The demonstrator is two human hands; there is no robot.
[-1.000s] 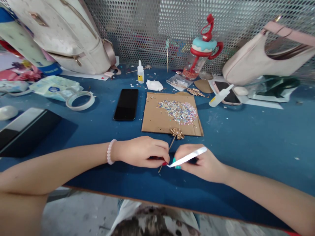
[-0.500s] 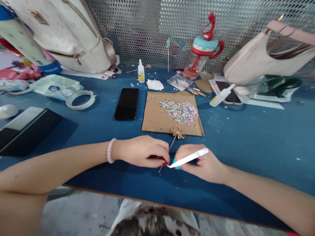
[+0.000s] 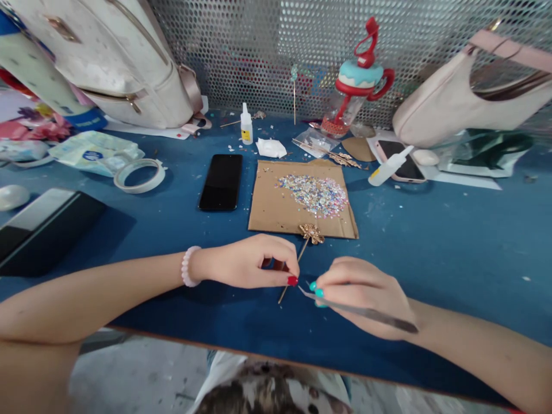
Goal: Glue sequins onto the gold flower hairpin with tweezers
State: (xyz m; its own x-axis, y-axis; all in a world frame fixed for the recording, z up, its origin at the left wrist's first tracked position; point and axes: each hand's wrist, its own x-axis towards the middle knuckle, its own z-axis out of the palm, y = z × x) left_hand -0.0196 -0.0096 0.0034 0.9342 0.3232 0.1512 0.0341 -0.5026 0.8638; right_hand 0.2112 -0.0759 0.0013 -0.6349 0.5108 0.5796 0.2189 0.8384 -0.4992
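Observation:
My left hand (image 3: 252,261) is closed, thumb and index fingertip pressed together; whatever is between them is too small or hidden to make out. Beneath those fingertips runs the thin stick of a gold flower-topped hairpin (image 3: 304,248), its flower resting on the near edge of the cardboard (image 3: 267,215). I cannot tell whether the fingers touch the stick. Tweezers (image 3: 366,312) are in the closed fingers of my right hand (image 3: 366,296), their fine tips pointing left, just short of the left fingertips. A heap of small shiny gems (image 3: 317,195) covers part of the cardboard.
Left of the cardboard lies a black phone (image 3: 221,181); farther left are a tape roll (image 3: 140,185) and a dark case (image 3: 47,236). Glue bottles (image 3: 246,125) stand behind and lie right (image 3: 390,167). A tumbler (image 3: 356,86) and bags (image 3: 452,98) line the mesh panel.
My right hand has moved right and turned, so the tweezers' back end has swung down toward the wrist. Their tips have come away from the left fingertips. The hairpin has stayed put.

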